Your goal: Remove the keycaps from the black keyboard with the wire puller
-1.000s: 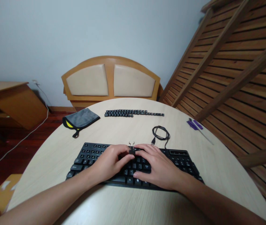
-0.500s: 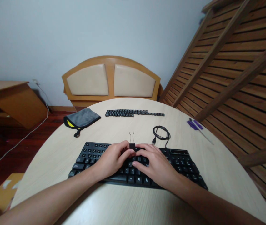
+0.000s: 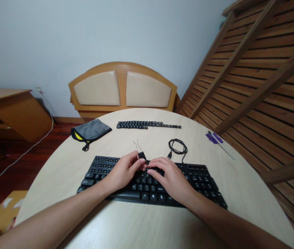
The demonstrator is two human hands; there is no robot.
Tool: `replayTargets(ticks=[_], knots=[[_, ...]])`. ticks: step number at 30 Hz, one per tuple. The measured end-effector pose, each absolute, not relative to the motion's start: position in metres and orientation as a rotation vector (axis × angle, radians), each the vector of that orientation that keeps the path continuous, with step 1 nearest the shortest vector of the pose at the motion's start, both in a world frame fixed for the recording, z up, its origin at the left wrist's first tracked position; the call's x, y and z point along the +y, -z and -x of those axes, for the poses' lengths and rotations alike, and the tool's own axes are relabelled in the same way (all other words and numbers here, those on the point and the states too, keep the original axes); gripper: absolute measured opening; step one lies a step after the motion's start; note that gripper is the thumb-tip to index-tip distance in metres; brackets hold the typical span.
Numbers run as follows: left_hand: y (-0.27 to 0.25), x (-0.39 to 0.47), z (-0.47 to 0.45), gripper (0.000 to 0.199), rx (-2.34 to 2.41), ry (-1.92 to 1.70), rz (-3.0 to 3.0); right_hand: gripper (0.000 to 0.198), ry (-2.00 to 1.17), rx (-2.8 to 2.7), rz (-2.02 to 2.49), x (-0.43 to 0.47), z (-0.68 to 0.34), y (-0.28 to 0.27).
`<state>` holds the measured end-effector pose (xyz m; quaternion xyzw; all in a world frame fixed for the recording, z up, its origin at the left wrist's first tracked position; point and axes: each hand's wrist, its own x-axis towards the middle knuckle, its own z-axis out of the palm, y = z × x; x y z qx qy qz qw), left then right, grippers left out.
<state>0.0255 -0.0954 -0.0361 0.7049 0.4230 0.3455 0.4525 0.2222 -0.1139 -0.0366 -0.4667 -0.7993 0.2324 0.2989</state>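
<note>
A black wire-ended tool is being grasped by the grip of the left hand and is being tilted over the keyboard. The right hand is being held at the tool's lower end; whether its grip is closing on anything cannot be told. The keyboard is being supported by the tabletop, where rowed keycaps are also being carried.

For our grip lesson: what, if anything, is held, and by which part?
The left hand pinches the wire-ended tool by its black body; whether the right hand holds anything is unclear.
</note>
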Motion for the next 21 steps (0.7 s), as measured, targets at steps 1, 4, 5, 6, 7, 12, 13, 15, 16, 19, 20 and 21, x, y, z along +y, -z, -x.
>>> replayTargets(ticks=[1,4,5,6,7,12,13,15,16,19,20,21], knots=[[0.037,-0.095,-0.026,0.026,1.031,-0.868,-1.714,0.011,-0.618,-2.107,1.240,-0.114,-0.222,0.037],[0.037,-0.095,-0.026,0.026,1.015,-0.904,-1.689,0.010,-0.630,-2.074,1.232,-0.113,-0.222,0.038],[0.036,-0.096,-0.026,0.026,1.010,-0.914,-1.685,0.012,-0.638,-2.063,1.228,-0.113,-0.222,0.039],[0.036,-0.097,-0.025,0.026,1.008,-0.921,-1.687,0.015,-0.649,-2.053,1.224,-0.113,-0.222,0.039],[0.036,-0.097,-0.025,0.025,1.009,-0.924,-1.698,0.018,-0.661,-2.040,1.223,-0.113,-0.223,0.039],[0.035,-0.099,-0.024,0.024,1.057,-0.900,-1.812,0.022,-0.766,-1.975,1.234,-0.113,-0.225,0.039],[0.034,-0.100,-0.024,0.024,1.075,-0.889,-1.843,0.023,-0.784,-1.966,1.233,-0.113,-0.225,0.038],[0.033,-0.102,-0.024,0.025,1.116,-0.864,-1.919,0.025,-0.797,-1.957,1.230,-0.113,-0.225,0.038],[0.033,-0.102,-0.025,0.026,1.134,-0.854,-1.956,0.025,-0.795,-1.959,1.225,-0.113,-0.225,0.038],[0.032,-0.105,-0.025,0.028,1.168,-0.842,-2.001,0.026,-0.767,-1.980,1.189,-0.114,-0.224,0.039],[0.032,-0.105,-0.025,0.028,1.171,-0.839,-1.991,0.026,-0.760,-1.988,1.174,-0.115,-0.224,0.039],[0.032,-0.105,-0.026,0.028,1.173,-0.834,-1.978,0.027,-0.755,-1.991,1.159,-0.115,-0.224,0.039]])
